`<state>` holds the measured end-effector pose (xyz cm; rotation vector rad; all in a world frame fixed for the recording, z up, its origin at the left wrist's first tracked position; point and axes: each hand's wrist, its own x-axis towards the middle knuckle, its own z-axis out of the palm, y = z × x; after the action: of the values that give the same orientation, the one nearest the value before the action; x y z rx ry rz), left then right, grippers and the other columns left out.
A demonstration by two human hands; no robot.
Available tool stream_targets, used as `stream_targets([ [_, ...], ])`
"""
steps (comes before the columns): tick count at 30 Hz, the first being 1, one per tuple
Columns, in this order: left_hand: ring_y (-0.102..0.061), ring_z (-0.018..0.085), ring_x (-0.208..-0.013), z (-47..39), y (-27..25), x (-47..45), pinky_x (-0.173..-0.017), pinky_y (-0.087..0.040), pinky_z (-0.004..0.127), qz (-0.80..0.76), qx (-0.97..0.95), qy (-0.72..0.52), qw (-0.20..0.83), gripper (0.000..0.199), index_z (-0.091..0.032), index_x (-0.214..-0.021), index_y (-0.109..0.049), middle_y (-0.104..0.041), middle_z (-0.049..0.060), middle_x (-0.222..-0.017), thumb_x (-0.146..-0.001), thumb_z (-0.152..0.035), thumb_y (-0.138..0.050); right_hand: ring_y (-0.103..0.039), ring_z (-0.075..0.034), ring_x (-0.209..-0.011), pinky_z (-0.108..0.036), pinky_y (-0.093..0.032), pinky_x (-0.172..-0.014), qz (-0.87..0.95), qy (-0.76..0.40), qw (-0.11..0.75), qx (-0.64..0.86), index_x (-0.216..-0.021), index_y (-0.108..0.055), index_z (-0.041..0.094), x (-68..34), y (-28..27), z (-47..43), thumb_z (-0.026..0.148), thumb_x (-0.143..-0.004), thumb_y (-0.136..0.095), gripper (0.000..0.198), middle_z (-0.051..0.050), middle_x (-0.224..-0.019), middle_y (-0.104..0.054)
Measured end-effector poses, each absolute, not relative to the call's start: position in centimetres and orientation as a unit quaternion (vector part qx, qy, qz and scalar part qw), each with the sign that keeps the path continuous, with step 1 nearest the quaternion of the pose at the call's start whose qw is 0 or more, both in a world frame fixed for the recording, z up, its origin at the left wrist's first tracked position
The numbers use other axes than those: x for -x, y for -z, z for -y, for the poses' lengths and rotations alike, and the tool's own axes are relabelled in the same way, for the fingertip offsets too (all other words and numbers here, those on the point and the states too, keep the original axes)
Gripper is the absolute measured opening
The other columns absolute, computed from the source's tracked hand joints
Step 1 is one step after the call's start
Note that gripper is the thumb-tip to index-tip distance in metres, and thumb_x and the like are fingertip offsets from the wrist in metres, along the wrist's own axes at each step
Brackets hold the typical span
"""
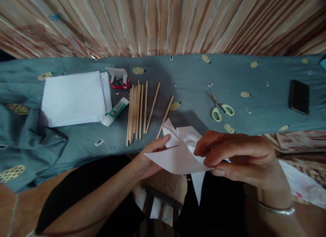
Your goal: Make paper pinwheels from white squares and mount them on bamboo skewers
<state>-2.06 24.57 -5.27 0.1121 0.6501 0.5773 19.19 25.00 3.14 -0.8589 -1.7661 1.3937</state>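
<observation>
A white paper pinwheel [175,158], its blades curled in toward the middle, is held up over my lap at the table's front edge. My left hand [150,158] grips it from the left, thumb on top and the other fingers hidden beneath the paper. On the right side my right hand [236,158] pinches a paper corner between thumb and fingers. Just beyond the pinwheel lies a single wooden stick [165,116], with several more wooden sticks [137,111] in a row to its left.
A stack of white paper [73,97] lies at the left beside a green-and-white glue stick [115,111]. An open red box [119,80] holds small metal pieces. Scissors [217,106] with light green handles and a dark phone [299,97] lie rightward on the patterned cloth [188,84].
</observation>
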Motion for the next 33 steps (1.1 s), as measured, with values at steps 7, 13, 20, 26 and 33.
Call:
stream_targets([
  [7,-0.062,0.01,-0.054,-25.4,4.5,1.7,-0.055,-0.046,0.02,-0.376,-0.104,-0.309,0.867,0.03,-0.01,-0.073,-0.074,-0.072,0.003,-0.064,-0.055,-0.029,-0.088,-0.068,-0.016,-0.098,-0.027,-0.056,-0.082,0.746,-0.471,0.313,0.351,-0.097,-0.074,0.024,-18.0,-2.9,-25.1,0.012,-0.083,-0.069,0.019,-0.004,-0.098,-0.074],
  [13,-0.063,0.011,-0.059,-26.2,3.2,2.0,-0.063,-0.05,0.022,-0.378,-0.121,-0.405,0.824,0.022,-0.013,-0.076,-0.074,-0.071,0.001,-0.064,-0.06,-0.022,-0.086,-0.065,-0.018,-0.103,-0.033,-0.053,-0.088,0.774,-0.291,0.308,0.47,-0.094,-0.073,0.024,-16.7,-1.2,-24.6,0.013,-0.085,-0.066,0.016,-0.005,-0.115,-0.069],
  [20,-0.068,0.015,-0.069,-26.8,2.2,2.5,-0.075,-0.052,0.027,-0.374,-0.169,-0.444,0.797,0.015,-0.014,-0.078,-0.075,-0.075,0.003,-0.073,-0.066,-0.022,-0.082,-0.063,-0.022,-0.103,-0.038,-0.054,-0.085,0.745,-0.227,0.367,0.509,-0.097,-0.074,0.026,-15.2,0.0,-24.6,0.016,-0.084,-0.067,0.018,-0.006,-0.12,-0.066],
  [26,-0.072,0.024,-0.085,-26.5,1.9,2.4,-0.086,-0.053,0.036,-0.381,-0.182,-0.432,0.797,0.02,-0.015,-0.082,-0.076,-0.077,0.005,-0.079,-0.067,-0.026,-0.082,-0.06,-0.025,-0.109,-0.043,-0.053,-0.085,0.747,-0.174,0.381,0.516,-0.095,-0.074,0.025,-14.6,-0.1,-24.9,0.016,-0.085,-0.066,0.015,-0.007,-0.123,-0.063],
  [33,-0.072,0.021,-0.08,-26.5,1.7,2.1,-0.084,-0.054,0.032,-0.371,-0.184,-0.428,0.803,0.01,-0.016,-0.071,-0.075,-0.076,0.003,-0.075,-0.067,-0.022,-0.081,-0.059,-0.025,-0.111,-0.044,-0.052,-0.087,0.754,-0.155,0.372,0.518,-0.095,-0.073,0.025,-14.7,-0.1,-24.9,0.017,-0.085,-0.067,0.014,-0.007,-0.128,-0.06],
])
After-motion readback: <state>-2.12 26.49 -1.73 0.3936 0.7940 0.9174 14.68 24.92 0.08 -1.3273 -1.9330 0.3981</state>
